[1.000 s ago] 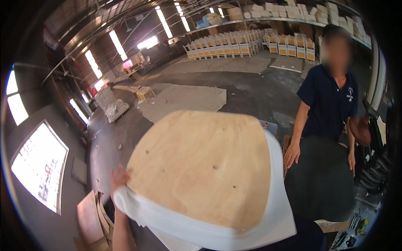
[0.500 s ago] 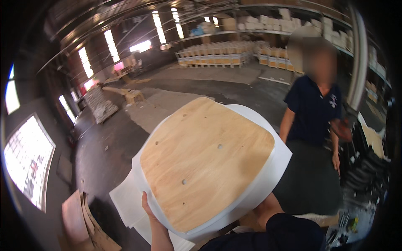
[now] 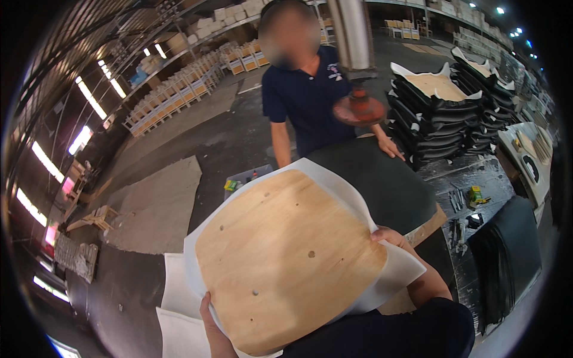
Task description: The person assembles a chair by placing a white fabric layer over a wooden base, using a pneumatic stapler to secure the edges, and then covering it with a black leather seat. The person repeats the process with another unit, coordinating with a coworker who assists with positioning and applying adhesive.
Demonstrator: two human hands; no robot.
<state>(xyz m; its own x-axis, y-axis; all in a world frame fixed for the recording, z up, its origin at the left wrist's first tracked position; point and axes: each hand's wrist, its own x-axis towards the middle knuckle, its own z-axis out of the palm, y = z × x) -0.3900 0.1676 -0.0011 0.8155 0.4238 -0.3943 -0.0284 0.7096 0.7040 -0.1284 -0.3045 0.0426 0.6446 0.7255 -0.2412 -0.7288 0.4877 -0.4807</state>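
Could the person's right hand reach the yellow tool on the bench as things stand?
Probably not: the right hand grips the plywood seat board, and the yellow tool lies apart from it on the bench.

plywood seat board [image 3: 286, 256] | tan, drilled holes | tilted, backed by white foam sheet [image 3: 394, 274]

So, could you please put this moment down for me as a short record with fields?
Setting: workshop with a dark workbench
Left hand: grips the near edge of the plywood seat board
Right hand: holds the board's right edge
Under the board: white sheet
Opposite: a person in a dark shirt
Far right: stack of seat pads
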